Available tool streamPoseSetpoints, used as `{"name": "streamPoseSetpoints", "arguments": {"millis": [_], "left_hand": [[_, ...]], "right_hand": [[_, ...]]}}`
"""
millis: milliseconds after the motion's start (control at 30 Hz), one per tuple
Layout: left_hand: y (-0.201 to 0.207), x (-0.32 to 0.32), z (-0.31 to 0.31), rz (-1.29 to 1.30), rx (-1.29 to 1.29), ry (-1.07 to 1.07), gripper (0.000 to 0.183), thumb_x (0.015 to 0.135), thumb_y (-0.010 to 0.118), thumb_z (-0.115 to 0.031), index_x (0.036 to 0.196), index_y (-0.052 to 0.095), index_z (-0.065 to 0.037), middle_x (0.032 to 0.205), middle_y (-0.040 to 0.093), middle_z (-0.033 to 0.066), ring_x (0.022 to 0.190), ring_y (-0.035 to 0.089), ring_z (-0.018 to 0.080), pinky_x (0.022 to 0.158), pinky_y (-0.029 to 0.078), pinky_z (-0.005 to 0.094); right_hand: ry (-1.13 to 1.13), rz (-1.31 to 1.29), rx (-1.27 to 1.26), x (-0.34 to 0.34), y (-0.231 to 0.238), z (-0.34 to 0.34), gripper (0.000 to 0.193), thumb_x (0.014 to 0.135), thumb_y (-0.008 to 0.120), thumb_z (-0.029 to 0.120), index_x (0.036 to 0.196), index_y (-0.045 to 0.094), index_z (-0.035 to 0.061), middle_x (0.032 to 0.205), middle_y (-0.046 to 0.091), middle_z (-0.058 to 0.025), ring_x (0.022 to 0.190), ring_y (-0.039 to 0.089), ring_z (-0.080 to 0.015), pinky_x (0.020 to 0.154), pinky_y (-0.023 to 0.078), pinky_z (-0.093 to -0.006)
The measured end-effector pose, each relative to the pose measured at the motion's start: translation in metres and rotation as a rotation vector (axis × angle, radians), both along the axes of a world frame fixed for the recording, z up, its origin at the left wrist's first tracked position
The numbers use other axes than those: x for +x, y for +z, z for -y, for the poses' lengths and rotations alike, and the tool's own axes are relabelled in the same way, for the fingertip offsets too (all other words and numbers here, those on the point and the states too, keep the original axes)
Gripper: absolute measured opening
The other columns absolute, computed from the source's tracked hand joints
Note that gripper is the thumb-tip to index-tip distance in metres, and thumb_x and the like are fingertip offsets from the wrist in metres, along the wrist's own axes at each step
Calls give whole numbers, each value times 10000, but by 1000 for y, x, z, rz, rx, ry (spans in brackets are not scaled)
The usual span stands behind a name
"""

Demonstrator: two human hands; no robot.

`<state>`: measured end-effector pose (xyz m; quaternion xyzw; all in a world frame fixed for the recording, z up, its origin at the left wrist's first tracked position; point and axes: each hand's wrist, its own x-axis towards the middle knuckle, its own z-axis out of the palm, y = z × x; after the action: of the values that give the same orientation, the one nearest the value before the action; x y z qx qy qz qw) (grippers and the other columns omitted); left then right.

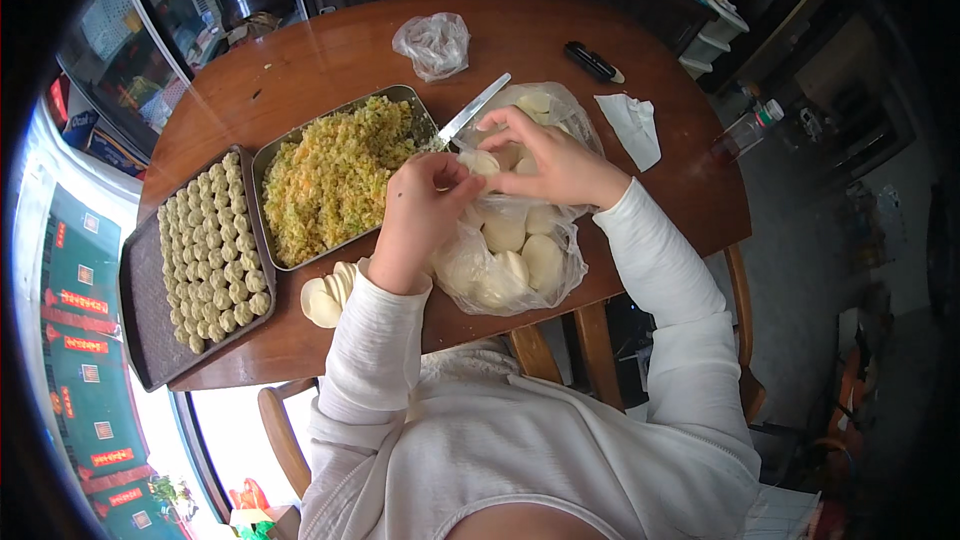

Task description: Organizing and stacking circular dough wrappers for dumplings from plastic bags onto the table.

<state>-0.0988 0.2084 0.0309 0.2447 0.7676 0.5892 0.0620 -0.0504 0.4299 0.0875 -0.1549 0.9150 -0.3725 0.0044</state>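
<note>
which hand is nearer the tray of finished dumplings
Left. The left hand is by the near edge of the filling tray, which sits right beside the dumpling tray. The right hand is farther off, over the plastic bag of dough wrappers.

Your left hand (420,215) and right hand (545,155) meet over a pale round wrapper (484,162), pinched at its edges between your fingertips, just above the clear plastic bag (470,270). That bag lies open and crumpled near the table's near edge, holding several smooth, pale dough rounds (520,250), some flat, some propped against each other. A small fanned stack of wrappers (328,295) rests at the near edge, just left of your left wrist. The wrapper in your fingers looks thin and slightly cupped; whether it holds filling cannot be told.
</note>
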Motion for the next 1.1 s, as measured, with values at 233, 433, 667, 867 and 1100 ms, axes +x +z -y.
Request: {"name": "streamPoseSetpoints", "arguments": {"millis": [233, 433, 667, 867, 1100], "left_hand": [[9, 0, 3, 302, 149, -10, 153, 943, 759, -136, 897, 669, -21, 778, 667, -18, 705, 565, 50, 643, 469, 244], [13, 3, 5, 392, 197, -149, 73, 972, 708, -116, 937, 653, -83, 841, 673, -57, 770, 594, 43, 691, 458, 218], [9, 1, 5, 397, 246, -255, 79, 967, 706, -86, 971, 628, -92, 906, 685, -48, 816, 590, 39, 738, 462, 223], [11, 11, 1, 410, 190, -372, 147, 916, 765, -103, 884, 627, -65, 795, 591, -66, 729, 508, 32, 635, 418, 236], [13, 22, -4, -55, 24, -361, 99, 934, 763, -56, 944, 665, -56, 888, 640, -58, 761, 545, 23, 657, 431, 203]], "right_hand": [[-107, -99, 154, 8, -4, 21, 513, 933, 782, 219, 1341, 520, 53, 1281, 691, -198, 1272, 663, -352, 1078, 501, -438], [-140, -156, 235, 12, -8, 24, 539, 865, 784, 150, 1329, 524, 61, 1291, 660, -174, 1250, 623, -355, 1069, 482, -458], [-270, -263, 465, 29, -10, 37, 653, 839, 794, 155, 1418, 501, 76, 1330, 639, -173, 1307, 552, -383, 1097, 432, -519], [-281, -267, 495, 48, -12, 32, 690, 812, 776, 116, 1438, 491, 65, 1342, 623, -177, 1311, 542, -391, 1094, 426, -523], [-230, -254, 459, 67, -17, 16, 706, 733, 820, 74, 1374, 522, 69, 1316, 555, -160, 1301, 519, -377, 1014, 431, -544]]}}
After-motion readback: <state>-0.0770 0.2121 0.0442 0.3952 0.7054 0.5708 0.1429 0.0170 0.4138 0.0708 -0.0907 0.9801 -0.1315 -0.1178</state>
